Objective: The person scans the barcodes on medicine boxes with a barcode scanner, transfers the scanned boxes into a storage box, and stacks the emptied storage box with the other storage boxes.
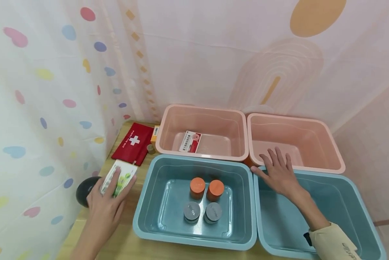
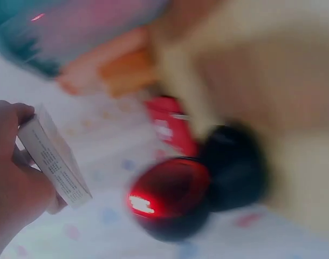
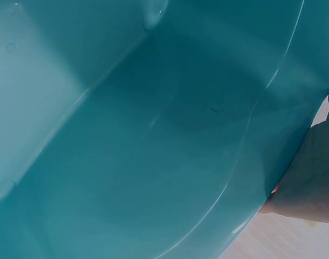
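My left hand (image 1: 105, 209) grips a white box with green print (image 1: 125, 174) at the left of the table. In the left wrist view the box (image 2: 55, 162) shows a narrow side with small lettering, held between fingers and thumb. Just beyond it lies a red first aid kit pouch (image 1: 129, 146) with a white cross. A black rounded object (image 1: 84, 191) sits beside the left hand; its glossy top shines red in the left wrist view. My right hand (image 1: 280, 177), fingers spread, is over the adjoining rims of the right pink bin (image 1: 335, 151) and right blue bin (image 1: 360, 202), holding nothing.
In the left blue bin (image 1: 145, 202) stand orange-lidded jars (image 1: 197, 186) and grey-lidded jars (image 1: 213, 211). The left pink bin (image 1: 201, 112) holds a red and white box (image 1: 190, 141). An orange box (image 1: 155, 133) and a small bottle (image 1: 151, 149) stand beside it. A patterned curtain (image 1: 194, 65) hangs behind.
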The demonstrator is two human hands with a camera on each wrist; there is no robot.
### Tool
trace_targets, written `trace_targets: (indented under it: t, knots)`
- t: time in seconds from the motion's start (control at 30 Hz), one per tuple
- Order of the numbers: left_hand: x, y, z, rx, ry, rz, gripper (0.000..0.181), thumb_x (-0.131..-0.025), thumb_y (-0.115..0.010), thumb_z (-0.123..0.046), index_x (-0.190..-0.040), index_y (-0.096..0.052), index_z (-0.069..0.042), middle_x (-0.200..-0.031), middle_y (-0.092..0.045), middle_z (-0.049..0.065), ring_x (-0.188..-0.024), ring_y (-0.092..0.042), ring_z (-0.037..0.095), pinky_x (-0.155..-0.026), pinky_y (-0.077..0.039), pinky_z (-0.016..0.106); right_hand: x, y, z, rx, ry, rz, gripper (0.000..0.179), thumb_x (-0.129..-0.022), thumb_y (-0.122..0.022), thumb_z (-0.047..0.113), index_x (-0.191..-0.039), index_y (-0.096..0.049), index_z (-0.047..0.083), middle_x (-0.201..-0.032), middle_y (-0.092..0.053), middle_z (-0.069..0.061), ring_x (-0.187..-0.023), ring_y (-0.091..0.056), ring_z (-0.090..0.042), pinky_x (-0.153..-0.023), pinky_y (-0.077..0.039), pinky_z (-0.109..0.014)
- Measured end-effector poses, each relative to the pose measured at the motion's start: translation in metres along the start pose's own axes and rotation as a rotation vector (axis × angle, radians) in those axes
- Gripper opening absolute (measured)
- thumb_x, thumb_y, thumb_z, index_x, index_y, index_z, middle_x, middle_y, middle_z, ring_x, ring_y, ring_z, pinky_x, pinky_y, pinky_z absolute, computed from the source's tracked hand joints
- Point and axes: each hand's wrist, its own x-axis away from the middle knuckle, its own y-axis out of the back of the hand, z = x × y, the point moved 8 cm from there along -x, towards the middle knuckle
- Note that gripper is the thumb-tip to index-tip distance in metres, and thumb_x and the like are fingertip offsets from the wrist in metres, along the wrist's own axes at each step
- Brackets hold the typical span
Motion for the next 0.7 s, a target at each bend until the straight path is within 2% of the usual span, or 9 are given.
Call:
trace_targets:
  t: [0.1, 0.17, 0.27, 0.37, 0.47, 0.53, 0.63, 0.7]
  knots:
    - [-0.04, 0.015, -0.024, 0.063, -0.065, -0.081, 0.081, -0.077, -0.089, 0.007, -0.15, -0.068, -0.02, -0.171, -0.036, 0.027, -0.143, -0.034, 0.062, -0.1, -0.036, 0.082, 0.0, 0.002, -0.003, 0.0, -0.004, 0.0, 0.08, -0.109, -0.06, 0.053, -0.163, -0.042, -0.004, -0.173, -0.025, -0.038, -0.165, -0.008, -0.057, -0.13, -0.001, -0.077]
    - [-0.069, 0.021, -0.04, 0.109, -0.098, -0.117, 0.067, -0.083, -0.086, 0.006, -0.145, -0.073, -0.015, -0.17, -0.04, 0.029, -0.142, -0.036, 0.064, -0.103, -0.036, 0.084, 0.0, 0.003, -0.004, 0.0, -0.005, -0.001, 0.08, -0.109, -0.06, 0.053, -0.162, -0.042, -0.005, -0.173, -0.025, -0.038, -0.165, -0.008, -0.057, -0.13, 0.0, -0.077]
    - [-0.11, 0.021, -0.063, 0.158, -0.099, -0.085, 0.051, -0.096, -0.073, -0.002, -0.146, -0.072, -0.014, -0.17, -0.039, 0.031, -0.144, -0.036, 0.064, -0.111, -0.034, 0.083, -0.001, 0.004, -0.004, -0.002, -0.007, 0.003, 0.081, -0.109, -0.059, 0.054, -0.162, -0.042, -0.005, -0.173, -0.025, -0.038, -0.165, -0.007, -0.057, -0.13, 0.0, -0.077]
    - [-0.146, 0.009, -0.084, 0.175, -0.095, 0.025, 0.053, -0.101, -0.065, -0.01, -0.154, -0.065, -0.014, -0.173, -0.033, 0.031, -0.15, -0.032, 0.062, -0.116, -0.03, 0.08, -0.001, 0.003, -0.003, -0.003, -0.012, 0.01, 0.081, -0.109, -0.059, 0.054, -0.163, -0.041, -0.005, -0.173, -0.024, -0.038, -0.165, -0.007, -0.057, -0.13, 0.0, -0.077]
    - [-0.177, -0.01, -0.104, 0.181, -0.109, 0.147, 0.06, -0.101, -0.067, -0.012, -0.161, -0.058, -0.017, -0.176, -0.027, 0.03, -0.159, -0.025, 0.056, -0.124, -0.026, 0.079, -0.001, 0.003, -0.002, 0.002, -0.018, 0.018, 0.082, -0.109, -0.059, 0.054, -0.163, -0.041, -0.005, -0.174, -0.023, -0.038, -0.165, -0.006, -0.057, -0.131, 0.0, -0.076]
    - [-0.194, -0.024, -0.114, 0.178, -0.108, 0.231, 0.064, -0.101, -0.068, -0.01, -0.163, -0.054, -0.018, -0.178, -0.024, 0.028, -0.164, -0.021, 0.052, -0.127, -0.023, 0.078, 0.0, 0.003, -0.001, 0.002, -0.021, 0.019, 0.082, -0.109, -0.059, 0.054, -0.163, -0.041, -0.004, -0.174, -0.023, -0.038, -0.165, -0.006, -0.057, -0.131, 0.0, -0.076]
    - [-0.215, -0.048, -0.12, 0.164, -0.077, 0.346, 0.065, -0.101, -0.066, -0.008, -0.164, -0.053, -0.019, -0.18, -0.02, 0.027, -0.167, -0.013, 0.048, -0.13, -0.015, 0.078, 0.001, 0.002, 0.001, 0.001, -0.022, 0.022, 0.081, -0.109, -0.06, 0.054, -0.163, -0.041, -0.004, -0.174, -0.023, -0.038, -0.165, -0.007, -0.057, -0.131, 0.0, -0.076]
    - [-0.225, -0.063, -0.121, 0.155, -0.054, 0.406, 0.063, -0.103, -0.062, -0.008, -0.165, -0.052, -0.019, -0.18, -0.016, 0.029, -0.167, -0.011, 0.054, -0.13, -0.014, 0.079, 0.002, 0.002, 0.002, 0.001, -0.021, 0.024, 0.081, -0.109, -0.06, 0.054, -0.163, -0.042, -0.004, -0.174, -0.023, -0.038, -0.165, -0.007, -0.057, -0.131, 0.0, -0.077]
